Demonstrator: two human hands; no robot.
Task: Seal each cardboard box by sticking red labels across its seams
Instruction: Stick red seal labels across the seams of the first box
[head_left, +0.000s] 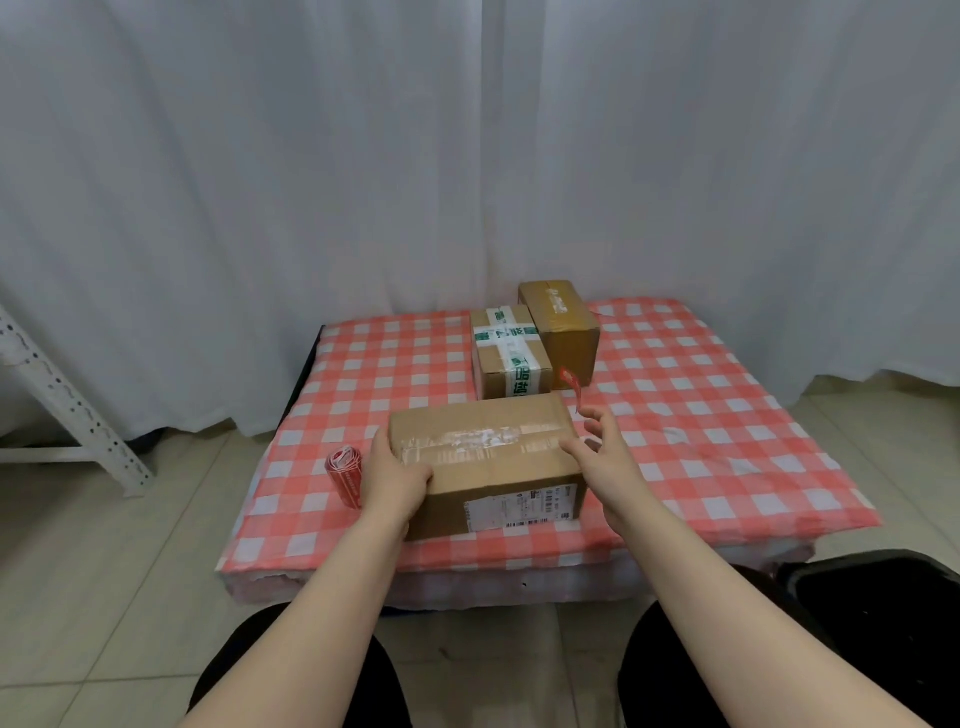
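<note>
A long cardboard box with clear tape along its top seam lies at the near edge of the checked table. My left hand grips the box's left end. My right hand is at the box's right end with its fingers spread. A red label stands up from its fingertips, held at its lower end. A roll of red labels lies on the cloth just left of my left hand.
Two smaller boxes stand behind the long one: one crossed with green-and-white tape, and a plain brown one to its right. White curtains hang behind the table. A white metal rack leg stands on the floor at the left.
</note>
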